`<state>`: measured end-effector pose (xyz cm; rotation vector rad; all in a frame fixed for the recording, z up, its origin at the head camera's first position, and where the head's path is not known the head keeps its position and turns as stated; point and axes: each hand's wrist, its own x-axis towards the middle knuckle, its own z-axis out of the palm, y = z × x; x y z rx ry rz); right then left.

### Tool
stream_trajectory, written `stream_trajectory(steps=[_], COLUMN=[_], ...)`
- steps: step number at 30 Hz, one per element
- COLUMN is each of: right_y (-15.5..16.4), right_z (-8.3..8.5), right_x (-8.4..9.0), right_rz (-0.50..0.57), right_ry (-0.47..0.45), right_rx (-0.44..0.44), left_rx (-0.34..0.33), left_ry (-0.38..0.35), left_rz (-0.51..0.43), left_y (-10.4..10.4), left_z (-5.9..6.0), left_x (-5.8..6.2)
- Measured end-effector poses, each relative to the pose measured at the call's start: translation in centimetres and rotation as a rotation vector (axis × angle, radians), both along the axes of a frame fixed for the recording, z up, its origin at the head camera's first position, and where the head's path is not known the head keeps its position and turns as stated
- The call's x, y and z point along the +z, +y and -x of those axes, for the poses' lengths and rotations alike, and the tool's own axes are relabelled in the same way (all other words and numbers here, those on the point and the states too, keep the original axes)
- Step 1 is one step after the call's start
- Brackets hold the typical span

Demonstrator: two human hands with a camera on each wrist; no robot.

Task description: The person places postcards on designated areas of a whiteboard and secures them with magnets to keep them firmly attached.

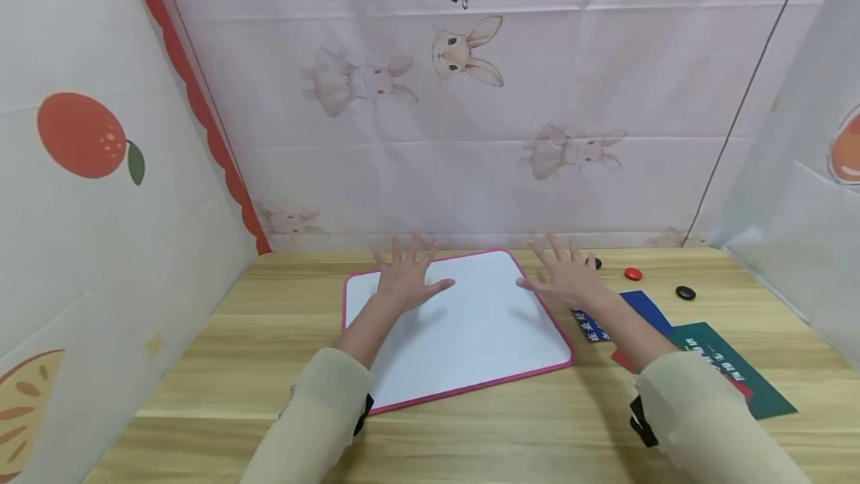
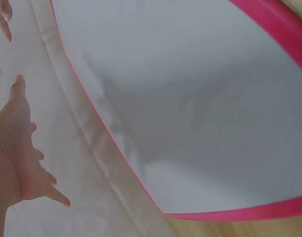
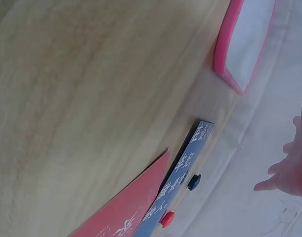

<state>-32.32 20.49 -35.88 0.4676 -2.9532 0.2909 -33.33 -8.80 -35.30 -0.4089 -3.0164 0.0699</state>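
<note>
A whiteboard (image 1: 477, 327) with a pink frame lies flat on the wooden table. My left hand (image 1: 406, 282) hovers over its left part with fingers spread, holding nothing; in the left wrist view that hand (image 2: 20, 153) shows beside the board's pink edge. My right hand (image 1: 567, 280) is spread in the air by the board's right edge, also holding nothing. Below and right of it lie a blue card (image 1: 646, 311) with white writing, a red card (image 3: 128, 202) and a green card (image 1: 742, 364), overlapping. The right forearm hides part of these cards.
A red round magnet-like button (image 1: 633, 273) and a black one (image 1: 685, 293) lie at the back right; another black one (image 1: 594, 263) is partly behind the right fingers. Fabric printed with rabbits (image 1: 463, 58) hangs behind the table (image 1: 269, 349), with printed cloth walls at both sides.
</note>
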Motion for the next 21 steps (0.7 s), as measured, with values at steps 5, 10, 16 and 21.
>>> stream_trajectory(steps=[5,10,16,21], right_y=[0.17,0.33,0.51,0.67], right_z=[-0.24,-0.3,-0.24,-0.45], right_x=[0.0,-0.06,-0.1,-0.21], right_rz=[-0.001,-0.008,-0.011,-0.012], right_ry=[0.001,0.01,0.015,0.029], right_rx=[0.006,0.011,0.018,0.027], left_rx=[-0.006,-0.007,-0.013,-0.031], left_ry=[0.009,0.0,-0.014,-0.007], left_rz=[0.0,0.0,-0.01,-0.038], left_y=[0.09,0.13,0.17,0.18], left_z=[0.09,0.03,0.04,0.01], left_x=[-0.16,0.01,0.14,0.17])
